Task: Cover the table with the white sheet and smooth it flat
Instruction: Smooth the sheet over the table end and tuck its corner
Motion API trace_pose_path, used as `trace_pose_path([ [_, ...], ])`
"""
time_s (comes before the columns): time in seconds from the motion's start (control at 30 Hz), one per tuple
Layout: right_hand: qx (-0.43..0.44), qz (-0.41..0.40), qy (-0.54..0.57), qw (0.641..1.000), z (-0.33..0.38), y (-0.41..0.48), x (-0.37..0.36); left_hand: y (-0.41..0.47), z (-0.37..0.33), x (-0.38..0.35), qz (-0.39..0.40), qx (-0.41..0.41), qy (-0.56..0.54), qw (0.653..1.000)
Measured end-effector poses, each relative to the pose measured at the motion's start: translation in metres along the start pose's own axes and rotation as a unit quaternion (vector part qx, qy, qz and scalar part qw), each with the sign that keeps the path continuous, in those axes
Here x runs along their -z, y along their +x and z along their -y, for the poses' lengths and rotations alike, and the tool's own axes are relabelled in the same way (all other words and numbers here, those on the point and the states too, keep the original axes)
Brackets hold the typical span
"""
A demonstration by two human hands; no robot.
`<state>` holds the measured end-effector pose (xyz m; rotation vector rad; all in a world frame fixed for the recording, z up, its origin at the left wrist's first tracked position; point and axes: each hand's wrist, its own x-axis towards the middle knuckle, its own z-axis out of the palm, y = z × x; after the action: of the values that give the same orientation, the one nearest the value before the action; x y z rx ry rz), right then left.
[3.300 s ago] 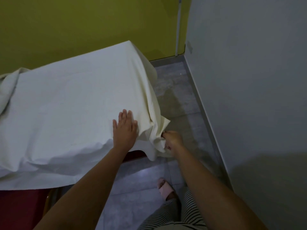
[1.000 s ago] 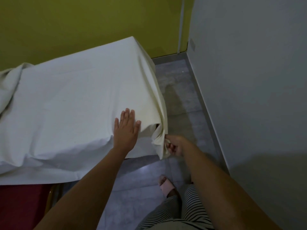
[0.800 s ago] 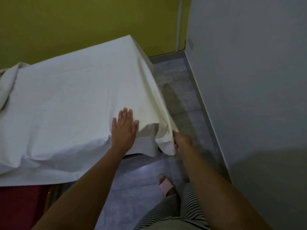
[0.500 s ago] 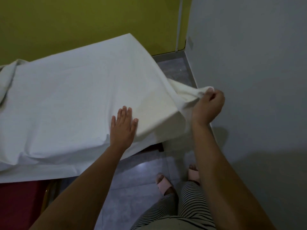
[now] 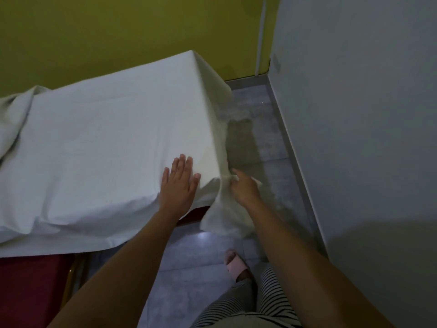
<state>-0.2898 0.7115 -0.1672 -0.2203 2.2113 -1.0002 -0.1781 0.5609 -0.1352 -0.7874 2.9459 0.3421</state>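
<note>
No legible text, labels or numbers (dim light) anywhere

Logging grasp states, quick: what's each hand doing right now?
Left hand: open, flat on the white sheet.
Right hand: at the sheet's hanging corner; grip cannot be told.

A yellow-green wall point(image 5: 118, 31) fills the top of the frame and a grey wall point(image 5: 354, 114) the right, with a white pipe point(image 5: 260, 36) in their corner. Grey floor tiles point(image 5: 267, 143) run down the middle. Bottom centre are my pink slipper point(image 5: 235, 265) and striped trousers point(image 5: 267, 301).
</note>
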Motion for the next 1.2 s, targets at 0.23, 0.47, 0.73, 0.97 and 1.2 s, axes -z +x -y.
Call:
trace_pose_path([
  [0.23, 0.058, 0.028, -0.057, 0.996, 0.010, -0.002, -0.013, 0.003, -0.013, 0.007, 0.004, 0.017, -0.036, 0.999],
  [0.47, 0.032, 0.057, -0.164, 0.984, 0.002, 0.013, 0.024, 0.026, -0.026, 0.017, 0.004, 0.022, -0.044, 0.999],
  [0.73, 0.044, 0.073, -0.221, 0.972, 0.017, 0.048, 0.064, 0.074, -0.058, 0.022, 0.005, 0.008, -0.047, 0.999],
  [0.97, 0.045, 0.059, -0.258, 0.963, 0.031, 0.118, 0.122, 0.155, -0.091, 0.026, 0.002, 0.010, -0.016, 1.000],
  [1.2, 0.070, 0.073, -0.307, 0.946, 0.065, 0.205, 0.187, 0.257, -0.145, 0.036, 0.044, 0.021, 0.015, 0.999],
])
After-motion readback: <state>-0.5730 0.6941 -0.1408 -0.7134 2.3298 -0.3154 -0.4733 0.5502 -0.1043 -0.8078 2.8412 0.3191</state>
